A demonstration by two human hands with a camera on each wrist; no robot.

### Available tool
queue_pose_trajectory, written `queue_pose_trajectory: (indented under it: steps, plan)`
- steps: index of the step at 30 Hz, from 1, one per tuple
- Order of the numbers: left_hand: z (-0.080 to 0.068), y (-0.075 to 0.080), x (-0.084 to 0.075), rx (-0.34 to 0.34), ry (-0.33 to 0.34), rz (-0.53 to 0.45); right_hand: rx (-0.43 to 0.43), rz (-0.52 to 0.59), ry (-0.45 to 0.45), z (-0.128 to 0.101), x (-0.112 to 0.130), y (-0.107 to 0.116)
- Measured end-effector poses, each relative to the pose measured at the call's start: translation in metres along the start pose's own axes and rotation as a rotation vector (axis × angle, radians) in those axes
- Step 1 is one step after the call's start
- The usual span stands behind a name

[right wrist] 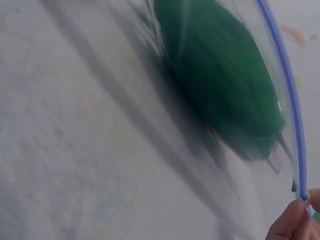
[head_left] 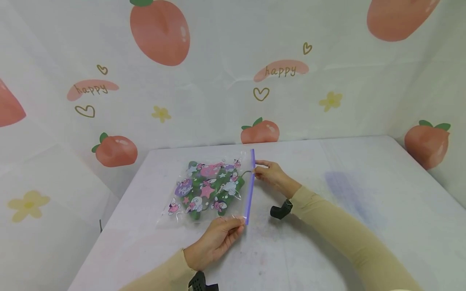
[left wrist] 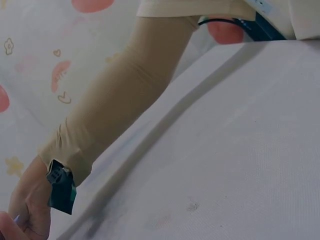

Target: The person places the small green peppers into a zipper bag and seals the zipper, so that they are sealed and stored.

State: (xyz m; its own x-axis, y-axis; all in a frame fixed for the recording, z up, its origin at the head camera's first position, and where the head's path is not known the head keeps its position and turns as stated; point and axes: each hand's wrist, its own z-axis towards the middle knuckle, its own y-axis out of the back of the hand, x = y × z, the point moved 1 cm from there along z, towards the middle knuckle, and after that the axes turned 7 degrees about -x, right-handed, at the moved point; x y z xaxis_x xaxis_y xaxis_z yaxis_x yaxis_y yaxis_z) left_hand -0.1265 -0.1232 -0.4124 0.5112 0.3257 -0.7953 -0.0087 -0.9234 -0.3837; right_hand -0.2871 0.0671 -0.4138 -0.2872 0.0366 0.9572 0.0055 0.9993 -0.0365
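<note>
**Two Hands Pinch a Zip Bag's Seal**

While a clear zip bag of green items lies flat on the white tabletop, the left hand pinches the near end of its purple seal strip and the right hand pinches the strip toward its far end.

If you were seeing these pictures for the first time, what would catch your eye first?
A clear plastic zip bag with a purple seal strip, printed with pink cartoons and holding something green, lies mid-table on the white table. The left hand pinches its near corner and the right hand pinches the strip farther along. Peach-printed white sheeting surrounds everything.
</note>
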Motion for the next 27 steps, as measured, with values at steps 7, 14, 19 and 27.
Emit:
queue_pose_trajectory:
  steps: [7, 14, 19, 27]
  plan:
    - [-0.004, -0.002, 0.003, 0.021, -0.035, 0.034, -0.036, -0.013, 0.027, 0.013, 0.003, 0.005]
    - [-0.006, -0.004, 0.008, 0.033, -0.030, 0.037, -0.063, 0.022, 0.048, 0.024, 0.009, 0.014]
    - [-0.007, -0.005, 0.009, 0.035, -0.022, 0.048, -0.088, 0.047, 0.038, 0.030, 0.011, 0.016]
    - [-0.011, -0.005, 0.009, 0.036, -0.004, 0.049, -0.095, 0.085, 0.015, 0.029, 0.012, 0.016]
